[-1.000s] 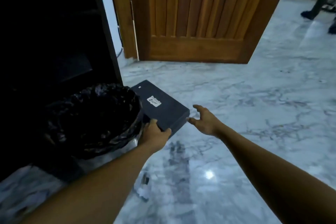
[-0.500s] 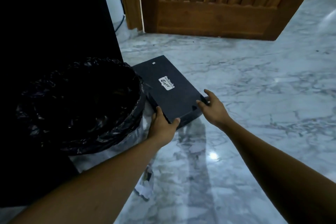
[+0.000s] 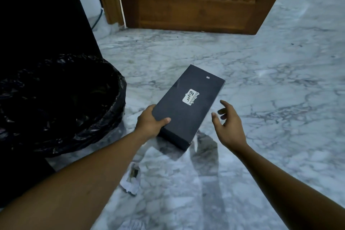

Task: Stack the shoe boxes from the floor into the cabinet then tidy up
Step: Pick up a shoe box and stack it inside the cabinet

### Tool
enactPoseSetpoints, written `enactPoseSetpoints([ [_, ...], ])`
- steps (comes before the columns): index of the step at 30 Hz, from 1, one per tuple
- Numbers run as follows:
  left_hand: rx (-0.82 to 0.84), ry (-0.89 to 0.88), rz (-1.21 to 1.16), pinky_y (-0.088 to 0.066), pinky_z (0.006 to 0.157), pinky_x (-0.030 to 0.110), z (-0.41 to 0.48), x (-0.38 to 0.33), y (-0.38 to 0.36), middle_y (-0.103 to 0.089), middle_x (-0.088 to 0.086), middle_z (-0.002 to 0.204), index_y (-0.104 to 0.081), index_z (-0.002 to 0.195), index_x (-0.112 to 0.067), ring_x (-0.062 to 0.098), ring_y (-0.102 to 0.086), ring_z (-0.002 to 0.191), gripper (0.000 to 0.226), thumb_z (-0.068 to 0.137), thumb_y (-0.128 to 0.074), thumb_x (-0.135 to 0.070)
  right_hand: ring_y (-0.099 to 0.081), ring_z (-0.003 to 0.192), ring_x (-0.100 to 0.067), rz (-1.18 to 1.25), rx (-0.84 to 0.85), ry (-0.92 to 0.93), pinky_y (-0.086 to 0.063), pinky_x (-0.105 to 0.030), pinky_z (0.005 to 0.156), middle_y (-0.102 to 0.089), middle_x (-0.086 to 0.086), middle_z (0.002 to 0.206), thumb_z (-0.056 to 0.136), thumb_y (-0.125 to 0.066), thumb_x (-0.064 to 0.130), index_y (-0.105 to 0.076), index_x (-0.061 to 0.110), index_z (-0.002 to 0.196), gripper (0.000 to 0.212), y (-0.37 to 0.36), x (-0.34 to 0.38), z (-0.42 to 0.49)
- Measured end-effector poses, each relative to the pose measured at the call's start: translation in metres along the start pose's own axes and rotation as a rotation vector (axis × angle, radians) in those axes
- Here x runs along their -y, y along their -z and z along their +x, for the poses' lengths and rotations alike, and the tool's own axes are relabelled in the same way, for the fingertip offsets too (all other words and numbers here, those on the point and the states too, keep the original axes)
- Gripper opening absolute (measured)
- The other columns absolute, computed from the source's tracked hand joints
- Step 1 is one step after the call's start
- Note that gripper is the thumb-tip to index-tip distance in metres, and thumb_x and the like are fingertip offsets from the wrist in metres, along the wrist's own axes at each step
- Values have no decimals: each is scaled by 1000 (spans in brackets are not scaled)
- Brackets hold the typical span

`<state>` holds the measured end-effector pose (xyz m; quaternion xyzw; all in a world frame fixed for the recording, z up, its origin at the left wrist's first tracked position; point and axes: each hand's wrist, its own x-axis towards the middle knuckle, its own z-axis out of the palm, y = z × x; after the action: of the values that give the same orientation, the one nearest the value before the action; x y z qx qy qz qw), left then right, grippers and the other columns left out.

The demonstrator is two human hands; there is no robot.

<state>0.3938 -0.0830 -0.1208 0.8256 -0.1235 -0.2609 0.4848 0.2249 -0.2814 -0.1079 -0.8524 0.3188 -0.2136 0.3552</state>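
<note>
A black shoe box [image 3: 188,102] with a white logo label on its lid is lifted off the marble floor, tilted with its far end toward the door. My left hand [image 3: 151,123] grips its near left corner, thumb on the lid. Just to the right of the box, my right hand [image 3: 227,125] hovers with fingers spread, not touching it. The dark cabinet [image 3: 43,15] fills the left side; its inside is too dark to make out.
A bin lined with a black plastic bag [image 3: 61,102] stands at the left, close to the box. A crumpled scrap of paper [image 3: 131,181] lies on the floor below my left arm. A wooden door [image 3: 196,0] stands open ahead.
The box has come away from the bin, turned and risen off the floor in my left hand. My right hand has let go of its right edge and opened.
</note>
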Motion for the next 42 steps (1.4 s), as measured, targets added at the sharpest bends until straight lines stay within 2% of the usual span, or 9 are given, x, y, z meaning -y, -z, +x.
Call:
enactPoseSetpoints([
  [8,198,-82,-62,-49,89,13,17,0,12,-60,-3,134,-54,142,-14,13,-59,119,73,77,-83,-2,-15,150,-26,-70,-90,-232,-22,-44,120,-20,-10,162,87,-69,48,-20,15,156,91,43,-33,46],
  [14,-188,110,-94,-49,91,33,8,-2,-13,-53,1,120,-56,128,-16,19,-55,109,63,74,-88,-26,-48,125,-18,284,169,-490,-38,-34,93,-38,-4,155,90,-67,47,-14,17,159,92,63,-27,72],
  [19,-240,48,-211,-48,81,27,-19,3,-29,-64,-1,105,-62,118,-14,23,-66,104,45,80,-82,-29,-58,117,-30,-50,34,-419,-48,-45,102,-49,-12,136,75,-59,79,-44,22,144,91,65,-50,19],
  [23,163,-120,-161,-53,89,17,-53,23,-17,-57,-30,128,-39,138,-56,-8,-59,114,105,50,-96,-50,-69,104,-7,300,239,-303,-59,-31,84,-70,8,119,88,-72,40,-56,30,132,47,78,-55,-30],
  [26,271,-151,-18,-51,99,26,-68,33,-14,-56,-28,133,-14,148,-58,-3,-55,124,139,40,-102,-44,-68,109,-12,472,327,-300,-59,-26,82,-68,4,124,80,-82,16,-50,30,137,66,79,-58,-40],
  [30,205,-184,-1,-53,99,36,-74,19,-5,-57,-31,130,-7,143,-67,0,-57,123,134,48,-97,-39,-67,114,-18,379,324,-252,-58,-46,89,-66,5,128,51,-100,20,-45,36,138,105,82,-57,-40],
  [34,167,-263,-39,-51,103,36,-79,-4,12,-56,-33,133,-6,154,-53,-5,-56,123,139,49,-98,-44,-63,118,-13,314,285,-172,-56,-41,91,-63,9,132,43,-103,21,-38,36,145,122,104,-33,-43],
  [39,85,-389,-50,-51,103,38,-120,-47,44,-65,-26,125,-22,143,-66,-1,-61,118,122,51,-97,-40,-61,107,11,323,124,-98,-55,-33,92,-61,36,118,42,-99,31,-29,42,150,129,142,17,-88],
  [42,27,-517,-85,-54,97,30,-168,-105,71,-68,-24,119,-29,141,-61,2,-64,114,121,50,-100,-24,-64,105,6,406,-9,-31,-56,-38,91,-65,28,117,46,-97,21,-40,47,137,111,182,73,-118],
])
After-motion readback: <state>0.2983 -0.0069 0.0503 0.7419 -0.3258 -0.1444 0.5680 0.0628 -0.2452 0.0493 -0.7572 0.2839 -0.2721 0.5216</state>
